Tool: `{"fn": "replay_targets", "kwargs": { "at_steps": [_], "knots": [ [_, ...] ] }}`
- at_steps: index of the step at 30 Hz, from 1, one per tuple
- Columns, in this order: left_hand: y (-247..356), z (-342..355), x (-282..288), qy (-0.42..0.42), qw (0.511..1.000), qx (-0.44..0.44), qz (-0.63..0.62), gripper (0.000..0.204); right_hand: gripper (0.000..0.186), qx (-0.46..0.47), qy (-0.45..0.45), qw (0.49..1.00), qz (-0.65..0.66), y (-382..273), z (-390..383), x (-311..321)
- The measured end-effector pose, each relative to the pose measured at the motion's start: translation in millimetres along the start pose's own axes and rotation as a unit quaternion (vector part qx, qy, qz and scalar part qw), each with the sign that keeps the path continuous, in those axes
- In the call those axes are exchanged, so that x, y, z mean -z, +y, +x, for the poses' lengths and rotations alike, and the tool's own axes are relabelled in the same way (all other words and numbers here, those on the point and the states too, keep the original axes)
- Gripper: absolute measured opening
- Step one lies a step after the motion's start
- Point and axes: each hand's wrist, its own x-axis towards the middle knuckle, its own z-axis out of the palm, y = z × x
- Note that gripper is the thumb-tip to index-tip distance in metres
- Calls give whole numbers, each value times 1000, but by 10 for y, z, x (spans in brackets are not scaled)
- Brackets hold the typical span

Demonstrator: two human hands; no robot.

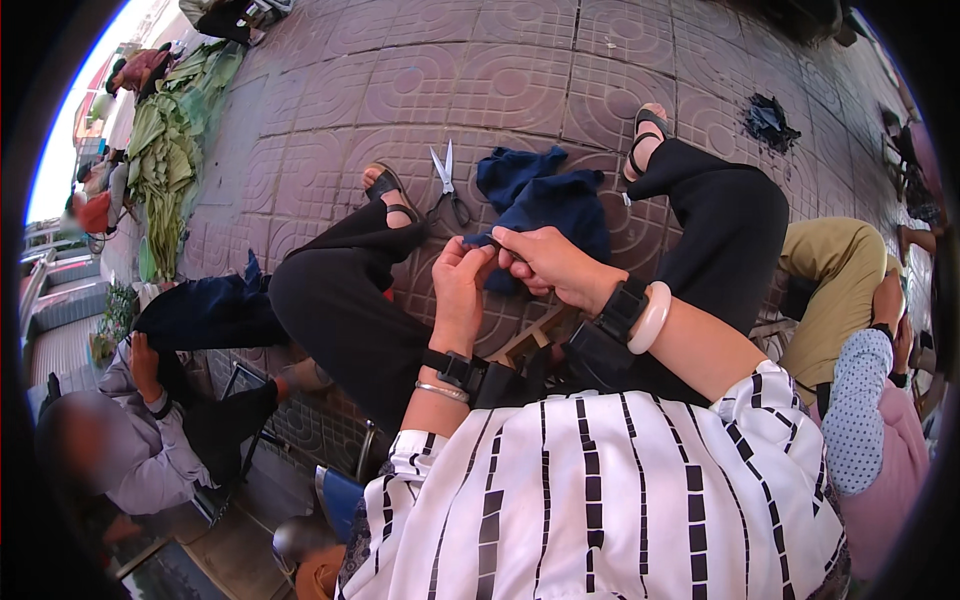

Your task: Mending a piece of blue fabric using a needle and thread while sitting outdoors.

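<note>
Dark blue cloth [555, 212] hangs from my fingers between my knees, its lower end resting near the paved ground. My left hand [460, 280] pinches an edge of it, thumb and fingertips pressed together. Close beside it, touching or nearly so, my right hand [560, 264] grips the same edge with curled fingers. Whether a small tool is between the fingertips I cannot make out. A pair of scissors [447, 182] lies on the paving just beyond my hands, blades parted and pointing away, dark handles toward me.
My sandalled feet flank the cloth. A dark scrap of cloth [770, 122] lies on the paving [420, 90] at far right. Big green leaves [165, 165] are heaped at far left. A seated person [165, 440] with dark blue cloth is at my left; others sit at my right.
</note>
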Motion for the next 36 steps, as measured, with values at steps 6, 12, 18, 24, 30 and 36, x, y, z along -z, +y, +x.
{"fn": "replay_targets", "kwargs": {
  "at_steps": [6, 12, 18, 24, 30, 36],
  "knots": [
    [6, -16, 78, 17, 1000, -21, -7, 12, 42, -31, -8, 999, -14, -8, 41, 11],
    [20, -38, 98, 19, 1000, -23, -1, 12, 43, -40, -46, 998, 10, 67, 50, 39],
    [40, -42, 79, 9, 1000, -15, 7, 12, 43, -43, -52, 997, 24, 117, 92, 39],
    [32, -47, 67, 16, 999, -19, 25, 13, 43, -45, -40, 998, 28, 136, 82, 30],
    [41, -64, 37, 7, 999, -3, 49, 13, 43, -35, -43, 998, 42, 113, 87, 24],
    [69, -90, 2, 0, 999, 7, 46, 12, 42, -25, -39, 998, 38, 148, 96, 29]
  ]
}}
